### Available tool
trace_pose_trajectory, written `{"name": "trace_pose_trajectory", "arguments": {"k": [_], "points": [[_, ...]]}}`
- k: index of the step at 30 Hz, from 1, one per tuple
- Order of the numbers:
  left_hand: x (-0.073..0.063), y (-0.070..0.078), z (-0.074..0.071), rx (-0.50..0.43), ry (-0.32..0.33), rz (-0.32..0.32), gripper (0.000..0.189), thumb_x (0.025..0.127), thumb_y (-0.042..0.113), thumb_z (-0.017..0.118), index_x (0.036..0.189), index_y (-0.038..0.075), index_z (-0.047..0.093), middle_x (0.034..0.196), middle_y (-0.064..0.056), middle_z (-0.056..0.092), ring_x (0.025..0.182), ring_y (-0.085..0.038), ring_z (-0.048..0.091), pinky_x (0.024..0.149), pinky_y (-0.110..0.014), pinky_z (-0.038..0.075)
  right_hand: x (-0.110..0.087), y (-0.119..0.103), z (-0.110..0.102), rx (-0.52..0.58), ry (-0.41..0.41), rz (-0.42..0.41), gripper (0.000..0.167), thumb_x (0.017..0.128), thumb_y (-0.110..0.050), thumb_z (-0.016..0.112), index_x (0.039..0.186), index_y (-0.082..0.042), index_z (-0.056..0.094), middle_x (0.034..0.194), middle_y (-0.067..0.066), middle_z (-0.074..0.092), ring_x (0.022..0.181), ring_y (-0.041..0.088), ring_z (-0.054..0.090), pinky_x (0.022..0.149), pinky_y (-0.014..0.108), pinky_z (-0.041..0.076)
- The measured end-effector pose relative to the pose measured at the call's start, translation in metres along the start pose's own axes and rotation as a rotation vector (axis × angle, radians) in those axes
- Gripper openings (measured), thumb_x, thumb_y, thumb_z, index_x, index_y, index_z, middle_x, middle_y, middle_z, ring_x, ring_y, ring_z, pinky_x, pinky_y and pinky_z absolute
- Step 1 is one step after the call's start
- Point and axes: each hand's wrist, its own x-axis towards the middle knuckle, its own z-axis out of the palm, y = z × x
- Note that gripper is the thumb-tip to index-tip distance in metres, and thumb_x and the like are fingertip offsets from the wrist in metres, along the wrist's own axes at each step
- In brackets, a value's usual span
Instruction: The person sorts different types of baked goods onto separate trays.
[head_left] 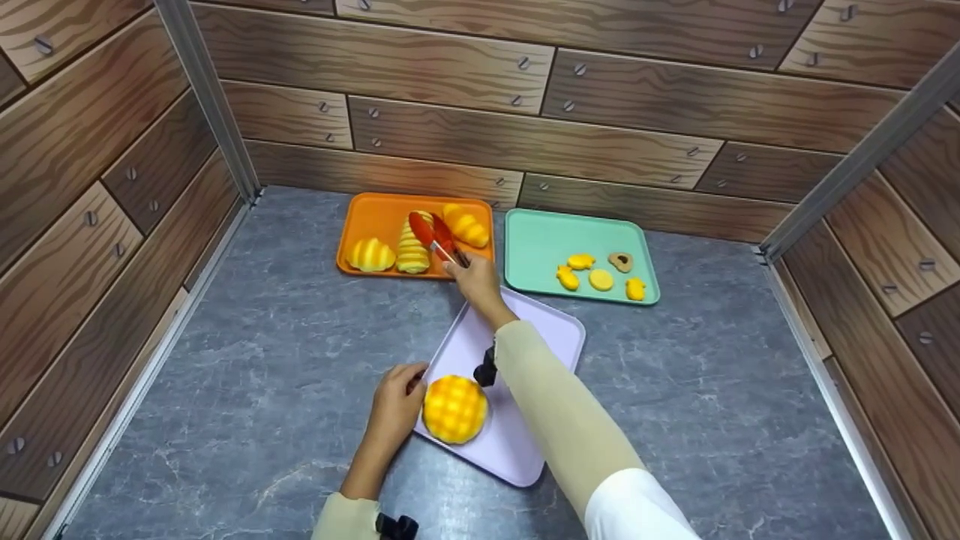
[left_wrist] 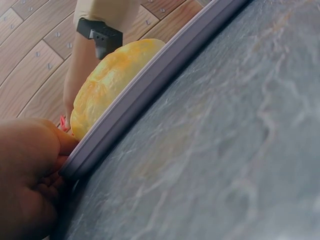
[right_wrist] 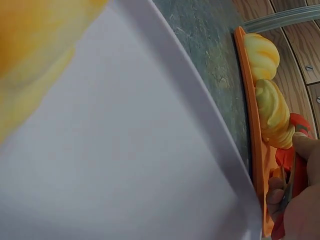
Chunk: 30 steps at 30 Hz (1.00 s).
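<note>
My right hand (head_left: 480, 285) grips red-tipped tongs (head_left: 424, 227) over the orange tray (head_left: 375, 214). The tong tips are at a long striped bread roll (head_left: 412, 253), between it and a croissant (head_left: 466, 226); whether they pinch the roll I cannot tell. A striped rounded bread (head_left: 371, 256) lies at that tray's left. My left hand (head_left: 397, 397) holds the edge of a light purple tray (head_left: 517, 450), thumb above and fingers curled below in the left wrist view. On this tray, beside the left hand, sits a round yellow checkered bun (head_left: 454, 409).
A mint green tray (head_left: 540, 240) at the back right bears several small yellow pieces (head_left: 581, 262) and a brown cookie (head_left: 620, 261) with a dark centre. Wood-patterned walls (head_left: 450, 75) enclose the grey marbled table (head_left: 247, 337). My right forearm (head_left: 570, 405) crosses above the purple tray.
</note>
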Motion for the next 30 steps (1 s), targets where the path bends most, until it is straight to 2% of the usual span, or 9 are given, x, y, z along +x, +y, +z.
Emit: {"name": "trace_pose_trajectory", "arguments": {"k": [4, 9, 13, 16, 19, 21, 26, 30], "points": [[0.001, 0.002, 0.003, -0.002, -0.014, -0.004, 0.026, 0.092, 0.000, 0.064, 0.117, 0.001, 0.072, 0.105, -0.009, 0.069, 0.093, -0.020, 0.060, 0.084, -0.039, 0.051, 0.003, -0.004, -0.002, -0.001, -0.014, 0.014, 0.027, 0.092, -0.025, 0.074, 0.107, -0.003, 0.075, 0.086, 0.008, 0.067, 0.072, 0.016, 0.052, 0.063, 0.022, 0.041], [0.001, 0.004, 0.007, -0.004, -0.023, -0.008, 0.027, 0.092, 0.001, 0.064, 0.117, 0.002, 0.072, 0.105, -0.008, 0.070, 0.093, -0.019, 0.060, 0.085, -0.038, 0.051, 0.006, -0.006, -0.006, -0.071, -0.047, 0.044, 0.030, 0.092, -0.029, 0.075, 0.109, -0.005, 0.073, 0.089, 0.008, 0.066, 0.075, 0.018, 0.051, 0.066, 0.025, 0.041], [0.002, 0.005, 0.008, -0.001, -0.013, -0.003, 0.026, 0.091, 0.000, 0.064, 0.116, 0.002, 0.073, 0.104, -0.008, 0.070, 0.092, -0.019, 0.059, 0.084, -0.038, 0.051, 0.008, -0.006, -0.012, -0.060, -0.082, 0.053, 0.039, 0.090, -0.028, 0.076, 0.119, -0.002, 0.070, 0.103, 0.012, 0.070, 0.085, 0.022, 0.056, 0.077, 0.031, 0.047], [0.002, 0.005, 0.007, -0.008, -0.008, 0.000, 0.026, 0.092, 0.001, 0.065, 0.116, 0.002, 0.073, 0.103, -0.008, 0.070, 0.092, -0.019, 0.059, 0.084, -0.038, 0.050, 0.010, -0.005, -0.017, -0.046, -0.097, 0.057, 0.055, 0.089, -0.029, 0.077, 0.131, 0.003, 0.063, 0.119, 0.017, 0.069, 0.097, 0.025, 0.059, 0.090, 0.037, 0.050], [0.002, 0.004, 0.005, -0.009, -0.012, 0.003, 0.026, 0.092, 0.000, 0.064, 0.117, 0.001, 0.073, 0.105, -0.009, 0.070, 0.093, -0.020, 0.060, 0.084, -0.039, 0.051, 0.011, -0.005, -0.021, -0.056, -0.100, 0.052, 0.067, 0.088, -0.032, 0.079, 0.139, 0.004, 0.056, 0.127, 0.019, 0.066, 0.104, 0.026, 0.060, 0.096, 0.040, 0.050], [0.002, 0.004, 0.003, -0.018, -0.015, -0.006, 0.027, 0.092, 0.001, 0.065, 0.117, 0.002, 0.073, 0.106, -0.009, 0.070, 0.094, -0.019, 0.060, 0.085, -0.039, 0.051, 0.009, -0.005, -0.024, -0.059, -0.094, 0.034, 0.069, 0.087, -0.033, 0.079, 0.140, 0.004, 0.055, 0.128, 0.020, 0.066, 0.104, 0.026, 0.060, 0.096, 0.040, 0.050], [0.002, 0.001, 0.001, -0.021, -0.006, -0.011, 0.027, 0.091, 0.000, 0.064, 0.117, 0.002, 0.073, 0.106, -0.009, 0.070, 0.092, -0.019, 0.060, 0.084, -0.037, 0.051, -0.001, -0.005, -0.030, -0.064, -0.075, -0.013, 0.062, 0.086, -0.032, 0.080, 0.135, 0.001, 0.060, 0.116, 0.021, 0.070, 0.096, 0.029, 0.060, 0.088, 0.042, 0.049], [0.001, -0.002, -0.001, 0.000, 0.009, 0.000, 0.026, 0.091, 0.000, 0.064, 0.116, 0.002, 0.073, 0.103, -0.008, 0.069, 0.091, -0.019, 0.059, 0.083, -0.037, 0.051, -0.016, -0.008, -0.037, -0.075, -0.053, -0.032, 0.068, 0.084, -0.033, 0.082, 0.138, -0.001, 0.058, 0.120, 0.022, 0.069, 0.102, 0.032, 0.063, 0.092, 0.044, 0.050]]}}
